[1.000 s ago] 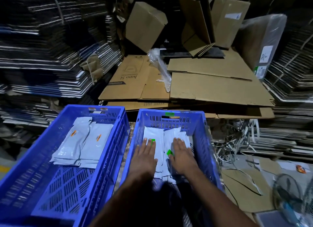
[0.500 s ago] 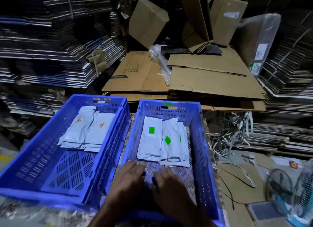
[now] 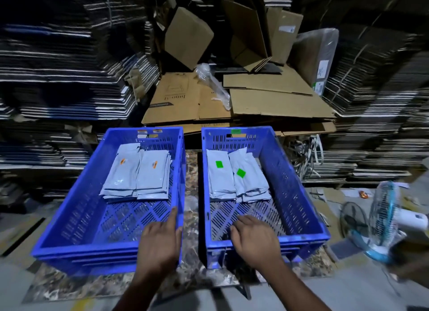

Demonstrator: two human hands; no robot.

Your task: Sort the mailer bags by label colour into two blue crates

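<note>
Two blue crates sit side by side on a marbled slab (image 3: 192, 273), a narrow gap between them. The left hand (image 3: 160, 241) lies over the near right corner of the left crate (image 3: 69, 220), palm down, fingers straight and close together, holding nothing; its fingertips (image 3: 173, 212) point along the crate's right wall. The right hand (image 3: 253, 237) reaches over the near rim into the right crate (image 3: 301, 208), fingers loosely spread and slightly bent above the slotted floor, also holding nothing; whether they touch the floor cannot be told.

Beyond the left fingertips, toward the far end of that crate, lie two stacks of grey mailers with orange labels (image 3: 137, 173). Beyond the right fingers, at the far end of the right crate, lie two stacks of grey mailers with green labels (image 3: 234, 176). Both sets are well apart from the hands.

Farther past the crates are flattened cartons (image 3: 274, 99) and tall stacks of folded board (image 3: 65, 78). Off to the right of the right hand, on the floor, stands a small fan (image 3: 380, 220).
</note>
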